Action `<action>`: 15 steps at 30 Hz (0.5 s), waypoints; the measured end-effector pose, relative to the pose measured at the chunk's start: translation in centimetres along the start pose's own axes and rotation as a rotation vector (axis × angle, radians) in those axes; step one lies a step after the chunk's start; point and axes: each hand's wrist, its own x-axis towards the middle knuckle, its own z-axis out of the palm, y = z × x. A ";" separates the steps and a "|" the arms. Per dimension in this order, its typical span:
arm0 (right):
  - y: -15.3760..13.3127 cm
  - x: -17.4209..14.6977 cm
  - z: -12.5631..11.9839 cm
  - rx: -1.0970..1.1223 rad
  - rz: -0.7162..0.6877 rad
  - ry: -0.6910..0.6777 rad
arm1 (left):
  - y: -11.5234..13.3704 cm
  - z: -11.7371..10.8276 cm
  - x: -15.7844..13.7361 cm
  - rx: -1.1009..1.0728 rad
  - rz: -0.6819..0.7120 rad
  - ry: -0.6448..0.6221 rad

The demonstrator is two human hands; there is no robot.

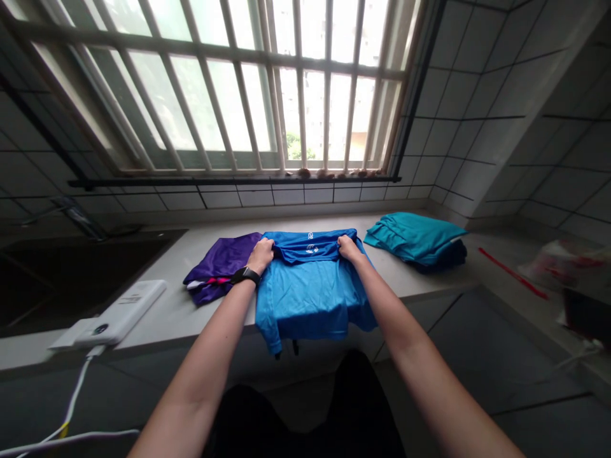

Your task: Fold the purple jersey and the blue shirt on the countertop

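A blue shirt (310, 296) lies across the counter, its near part hanging over the front edge. Its darker blue far part, with a pale print, is folded over toward me. My left hand (261, 253), with a black watch at the wrist, is closed on the left side of that fold. Gripping the right side of the fold is my right hand (349, 248). The fingertips of both hands are partly hidden in the cloth. Close to my left hand lies a folded purple garment (224, 257) with a bit of pink and white showing.
A folded teal garment (415, 232) rests on dark blue cloth at the right. On the left are a white power bank-like device (128, 312) with a cable, and a dark sink (86, 273) with a tap. A red strip (513, 273) lies far right. A barred window stands behind.
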 end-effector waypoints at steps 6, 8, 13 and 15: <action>-0.8 -1.5 -2.6 0.054 -0.016 0.098 | -0.5 -3.8 -1.7 -0.181 -0.054 0.143; -0.3 -3.6 -4.0 0.149 -0.038 0.157 | -1.1 -5.2 -3.4 -0.286 -0.045 0.161; 1.9 -11.6 -6.4 0.381 -0.209 0.142 | -2.7 -5.8 -10.2 -0.420 0.041 0.019; 2.9 -14.6 -6.2 0.401 -0.250 0.059 | -3.3 -4.8 -12.6 -0.408 0.092 -0.068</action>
